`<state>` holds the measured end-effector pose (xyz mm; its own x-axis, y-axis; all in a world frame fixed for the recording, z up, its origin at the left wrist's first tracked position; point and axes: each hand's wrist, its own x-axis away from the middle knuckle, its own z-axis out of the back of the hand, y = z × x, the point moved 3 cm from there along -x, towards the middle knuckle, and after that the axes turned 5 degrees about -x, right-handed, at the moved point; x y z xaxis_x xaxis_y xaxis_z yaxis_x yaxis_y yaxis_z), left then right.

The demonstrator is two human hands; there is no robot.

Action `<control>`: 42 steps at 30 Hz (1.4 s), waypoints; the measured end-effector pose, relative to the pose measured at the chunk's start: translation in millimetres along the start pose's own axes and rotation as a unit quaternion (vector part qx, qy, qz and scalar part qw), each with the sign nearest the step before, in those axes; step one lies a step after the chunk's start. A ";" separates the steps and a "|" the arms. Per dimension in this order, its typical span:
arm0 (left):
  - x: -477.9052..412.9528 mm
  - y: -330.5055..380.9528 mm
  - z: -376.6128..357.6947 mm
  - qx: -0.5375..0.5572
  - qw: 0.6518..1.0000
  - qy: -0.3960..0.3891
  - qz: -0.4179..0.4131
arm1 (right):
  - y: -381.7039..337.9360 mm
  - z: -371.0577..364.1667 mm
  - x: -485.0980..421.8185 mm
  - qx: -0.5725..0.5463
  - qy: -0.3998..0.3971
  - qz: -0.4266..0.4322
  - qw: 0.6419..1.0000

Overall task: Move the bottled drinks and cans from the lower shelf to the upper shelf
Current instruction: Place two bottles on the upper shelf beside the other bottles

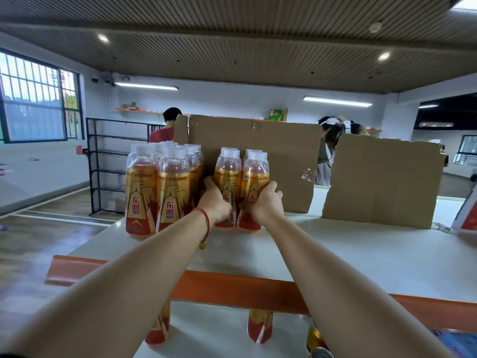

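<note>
- The left hand [215, 202] and right hand [265, 202] curl round a cluster of about four bottles [241, 177], squeezing it from both sides on the upper shelf [348, 249], just right of the standing bottles [160, 187].
- The rear pair looks held by pressure alone; an uneven release could topple one against the cardboard [271, 151] or the neighbours.
- More bottles [259, 325] and a can [315, 337] sit on the lower shelf [219, 332]; the task looks unfinished.

Up top, the white upper shelf [335, 249] carries a left bunch of bottles [160, 187], a right bunch of bottles [240, 182] and cardboard sheets [271, 156] propped behind, while the lower shelf [214, 332] holds two bottles [259, 326] and a can [316, 337].
</note>
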<state>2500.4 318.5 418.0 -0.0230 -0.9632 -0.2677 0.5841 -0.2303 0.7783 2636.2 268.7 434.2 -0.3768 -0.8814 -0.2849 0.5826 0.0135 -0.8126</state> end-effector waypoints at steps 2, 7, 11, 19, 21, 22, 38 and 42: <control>-3.1 -1.9 -1.7 -0.003 1.000 0.001 -0.001 | 0.1 -0.9 -1.6 0.001 -0.001 0.005 1.000; -5.5 -4.7 -4.0 0.001 1.000 -0.002 -0.005 | 0.2 -3.3 -2.1 0.001 -0.006 0.005 1.000; -6.5 -3.4 -5.0 -0.001 1.000 -0.011 -0.002 | 1.6 -4.2 -0.8 -0.003 0.002 0.008 1.000; -6.4 -1.7 -4.3 -0.008 1.000 -0.016 0.007 | 2.9 -3.7 0.7 -0.005 0.001 0.008 1.000; -5.8 -1.0 -4.0 -0.007 1.000 -0.015 0.011 | 2.6 -4.2 0.7 -0.006 0.002 0.007 1.000; -6.0 -0.9 -3.9 -0.004 1.000 -0.016 0.013 | 2.6 -4.2 0.5 -0.006 0.002 0.006 1.000; -0.6 3.4 -2.0 -0.001 1.000 -0.008 0.016 | 4.8 -4.3 1.7 -0.007 0.013 0.023 1.000; 5.5 5.9 -0.6 -0.011 1.000 0.001 0.014 | 6.6 -4.5 2.6 -0.003 0.019 0.029 0.999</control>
<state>2504.2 311.9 420.8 -0.0045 -0.9689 -0.2473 0.6023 -0.2000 0.7728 2635.9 268.7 425.8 -0.3689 -0.8607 -0.3507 0.5995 0.0680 -0.7975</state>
